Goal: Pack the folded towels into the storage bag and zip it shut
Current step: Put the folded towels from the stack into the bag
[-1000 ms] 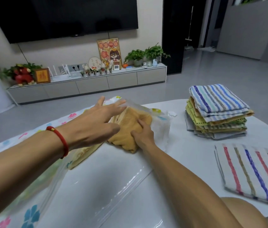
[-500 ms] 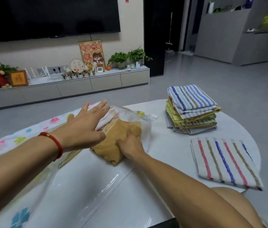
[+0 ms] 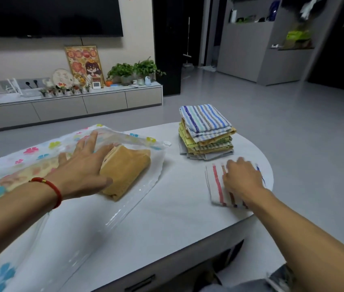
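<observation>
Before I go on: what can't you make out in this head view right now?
- Right hand on the red-and-blue striped folded towel: motion-blurred, grip unclear.
- Clear flower-print storage bag: its zipper is not discernible; its near end is cut off by the left frame edge.
- Folded tan towel in the bag mouth: far end hidden by left hand.
- Stack of folded towels: count unclear.

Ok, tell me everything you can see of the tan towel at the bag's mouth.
The tan towel is a thick folded bundle of soft terry-like cloth, its layered fold edges facing the left hand. It lies flat at the mouth of the clear flower-printed storage bag, on the bag's lower sheet. The left hand's open fingers rest against its near-left side. The right hand is away, on the striped towel.
</observation>
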{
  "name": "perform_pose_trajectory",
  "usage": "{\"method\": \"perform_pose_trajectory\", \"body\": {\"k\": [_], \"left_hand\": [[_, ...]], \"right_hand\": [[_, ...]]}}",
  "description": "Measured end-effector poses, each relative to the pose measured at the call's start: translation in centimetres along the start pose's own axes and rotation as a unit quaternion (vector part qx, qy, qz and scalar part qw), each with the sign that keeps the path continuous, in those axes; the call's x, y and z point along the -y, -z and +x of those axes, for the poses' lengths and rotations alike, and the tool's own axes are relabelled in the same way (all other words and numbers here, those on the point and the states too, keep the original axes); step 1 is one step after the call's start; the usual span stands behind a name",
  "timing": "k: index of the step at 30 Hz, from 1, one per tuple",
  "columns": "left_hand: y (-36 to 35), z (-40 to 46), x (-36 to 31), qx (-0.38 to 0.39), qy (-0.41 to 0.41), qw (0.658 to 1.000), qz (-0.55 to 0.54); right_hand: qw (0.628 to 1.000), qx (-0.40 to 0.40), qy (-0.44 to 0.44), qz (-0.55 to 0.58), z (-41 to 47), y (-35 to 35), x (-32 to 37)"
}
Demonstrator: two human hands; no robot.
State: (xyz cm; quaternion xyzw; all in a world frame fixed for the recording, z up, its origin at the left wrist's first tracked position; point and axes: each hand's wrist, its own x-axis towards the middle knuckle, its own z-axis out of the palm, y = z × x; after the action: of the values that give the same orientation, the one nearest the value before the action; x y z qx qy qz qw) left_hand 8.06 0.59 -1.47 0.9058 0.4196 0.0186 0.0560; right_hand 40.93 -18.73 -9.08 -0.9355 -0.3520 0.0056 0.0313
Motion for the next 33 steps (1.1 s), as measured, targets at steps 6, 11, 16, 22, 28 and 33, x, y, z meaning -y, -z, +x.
{"method": "perform_pose_trajectory", "body": {"k": [6, 11, 16, 22, 28, 33], "left_hand": [[-1.2, -0.3, -0.3, -0.035, 0.022, 0.999, 0.031], [-1.2, -1.2, 0.0, -0.085, 0.023, 0.983, 0.159], [-1.2, -3.0, 1.2, -0.125, 0.018, 0.953, 0.276], [0.2, -2.1, 1.2, -0.125, 0.032, 0.958, 0.255], [2.4, -1.1, 1.3, -0.116, 0.061, 0.969, 0.211], [4.3, -0.9, 1.2, -0.085, 0.061, 0.989, 0.108]], "right_hand": [[0.978, 0.14, -0.147, 0.037, 0.7, -2.4, -5.7], [0.962, 0.151, -0.195, 0.12, 1.9, -1.7, -7.6], [0.923, 0.15, -0.206, 0.287, 2.6, -1.0, -8.8], [0.768, 0.308, -0.073, 0.557, 1.5, 0.2, -4.3], [0.752, 0.449, 0.108, 0.469, 0.1, 2.8, 0.7], [0.685, 0.506, 0.297, 0.432, -2.0, 4.7, 7.2]]}}
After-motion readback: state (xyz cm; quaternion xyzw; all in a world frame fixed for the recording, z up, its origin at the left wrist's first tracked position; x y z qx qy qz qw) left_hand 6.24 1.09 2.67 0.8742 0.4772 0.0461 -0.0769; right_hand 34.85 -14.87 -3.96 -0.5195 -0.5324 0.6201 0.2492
